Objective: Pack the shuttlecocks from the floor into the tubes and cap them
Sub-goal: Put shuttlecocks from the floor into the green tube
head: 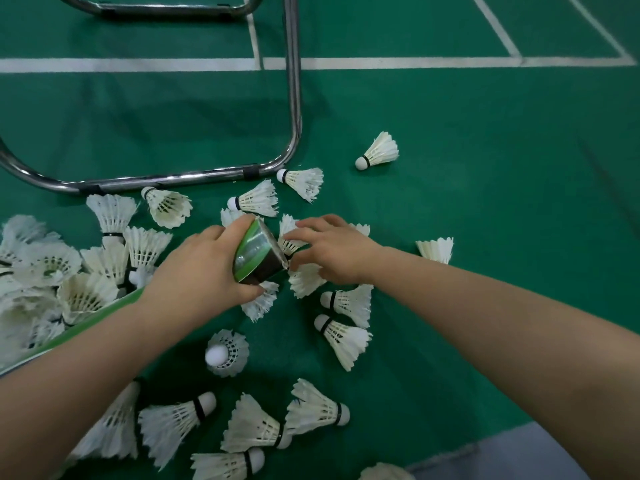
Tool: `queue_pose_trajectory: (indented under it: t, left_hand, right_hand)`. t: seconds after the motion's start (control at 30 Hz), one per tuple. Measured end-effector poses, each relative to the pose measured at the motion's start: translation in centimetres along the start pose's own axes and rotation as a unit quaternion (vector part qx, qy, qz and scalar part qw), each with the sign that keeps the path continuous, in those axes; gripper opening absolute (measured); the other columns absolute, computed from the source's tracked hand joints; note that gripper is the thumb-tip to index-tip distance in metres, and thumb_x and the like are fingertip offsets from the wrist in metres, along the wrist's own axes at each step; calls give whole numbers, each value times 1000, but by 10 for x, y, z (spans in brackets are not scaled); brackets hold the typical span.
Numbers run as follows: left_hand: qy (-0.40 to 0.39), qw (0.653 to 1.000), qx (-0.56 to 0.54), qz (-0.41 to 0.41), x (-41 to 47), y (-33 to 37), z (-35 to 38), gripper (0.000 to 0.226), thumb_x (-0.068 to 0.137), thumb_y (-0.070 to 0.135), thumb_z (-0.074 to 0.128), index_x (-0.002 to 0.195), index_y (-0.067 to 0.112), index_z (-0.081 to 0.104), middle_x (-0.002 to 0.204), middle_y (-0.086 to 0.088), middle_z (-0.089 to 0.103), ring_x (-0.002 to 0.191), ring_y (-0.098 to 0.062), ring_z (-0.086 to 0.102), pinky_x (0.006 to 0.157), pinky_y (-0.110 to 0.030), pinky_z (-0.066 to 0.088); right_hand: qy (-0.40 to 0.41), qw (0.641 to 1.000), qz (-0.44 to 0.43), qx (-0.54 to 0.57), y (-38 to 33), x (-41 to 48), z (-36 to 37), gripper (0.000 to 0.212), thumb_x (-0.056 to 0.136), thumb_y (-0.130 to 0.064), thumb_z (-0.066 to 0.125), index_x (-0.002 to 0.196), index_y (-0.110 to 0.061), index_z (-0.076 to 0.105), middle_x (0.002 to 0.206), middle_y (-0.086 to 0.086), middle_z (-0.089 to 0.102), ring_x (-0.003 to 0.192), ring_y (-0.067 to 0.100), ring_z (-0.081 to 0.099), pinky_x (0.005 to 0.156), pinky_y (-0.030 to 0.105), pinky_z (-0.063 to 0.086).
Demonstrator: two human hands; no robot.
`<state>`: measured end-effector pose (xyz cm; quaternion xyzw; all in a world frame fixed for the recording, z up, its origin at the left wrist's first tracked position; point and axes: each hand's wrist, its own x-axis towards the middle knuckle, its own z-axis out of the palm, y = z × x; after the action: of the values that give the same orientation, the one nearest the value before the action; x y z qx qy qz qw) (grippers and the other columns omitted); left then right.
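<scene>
Where the green court floor [485, 202] fills the view, white lines [415, 62] cross its far part and a bent chrome frame [296, 98] stands on it at upper left. White feathered shuttlecocks [48, 265] lie all over the near floor, heaped thickest at the left edge and scattered singly in front of the person and towards the right. One of them lies apart from the rest, beyond the frame's corner.

A green tube [258, 252] runs from under the left forearm up to the middle, with its open mouth tilted towards the right. The left hand [201, 271] has its grip wrapped round the tube just behind the mouth, thumb on top and fingers curled beneath.

The right hand [332, 251] is at the mouth. Its grip is closed, fingers and thumb, on a shuttlecock [289, 242] whose feathers touch the rim.
</scene>
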<state>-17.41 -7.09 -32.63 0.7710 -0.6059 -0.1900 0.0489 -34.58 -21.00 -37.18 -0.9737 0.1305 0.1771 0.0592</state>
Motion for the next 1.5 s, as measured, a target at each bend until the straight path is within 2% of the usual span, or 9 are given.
queue_pose_trajectory:
  t: [0.13,0.37,0.63,0.8,1.03,1.2,1.3,1.43,1.5]
  left_hand:
    - [3,1000,-6,4,-3,-4,-2,100,68,53,72,144,33,11,116,-2,52,99,-20,49,79,-33,46]
    - [3,1000,-10,-11,-12,-14,-5,100,68,54,72,144,33,10,114,-1,52,100,-19,50,83,-34,48]
    - [13,1000,-4,-12,-19,-14,-3,99,67,56,70,143,33,11,111,0,52,96,-17,50,80,-33,50]
    - [14,1000,-9,-13,-25,-11,-2,97,68,57,69,143,34,10,111,0,51,97,-18,49,82,-35,49]
    - [20,1000,-13,-12,-27,-11,-2,99,67,58,69,143,33,10,111,0,52,96,-18,51,82,-33,49]
    - [34,999,-16,-19,-24,-15,-5,99,68,57,69,144,32,12,112,1,52,95,-16,51,76,-29,46]
    - [39,999,-19,-3,-24,-14,-4,97,68,57,68,144,32,13,114,1,53,98,-18,51,78,-31,47]
    - [32,999,-20,25,-25,-9,-2,95,68,56,68,142,34,11,114,3,51,100,-18,49,86,-34,45]
    - [29,999,-15,34,-28,-7,-2,97,69,58,66,143,35,9,117,4,50,102,-17,48,89,-32,44]
  right_hand:
    - [18,999,33,0,8,7,-6,17,83,-33,64,99,-27,63,135,-8,49,134,19,29,104,40,24]
    - [-15,961,181,209,9,-5,3,17,92,-28,55,100,-15,61,95,1,62,91,21,57,71,30,42]
    - [223,766,341,497,7,-30,-19,4,88,-22,62,85,-19,61,86,-6,63,82,11,59,77,27,50]
    - [293,657,312,620,-29,-26,-44,8,87,-14,62,81,-18,60,76,-4,63,65,6,58,59,15,49]
    - [238,683,246,646,-70,-7,-58,9,87,-17,63,90,-24,59,87,4,68,83,19,67,78,30,57]
    - [105,722,166,664,-79,-4,-58,26,93,-34,52,103,-13,64,105,7,68,96,19,64,83,18,50]
    - [12,704,132,698,-78,-3,-62,31,92,-34,53,114,-14,64,118,3,66,102,10,61,82,7,44]
    - [-88,698,82,706,-75,4,-64,34,76,-29,60,106,-15,62,110,7,65,105,18,60,105,34,41]
    - [-130,696,49,705,-75,6,-66,34,77,-21,58,108,-7,59,106,8,61,99,17,58,99,28,44]
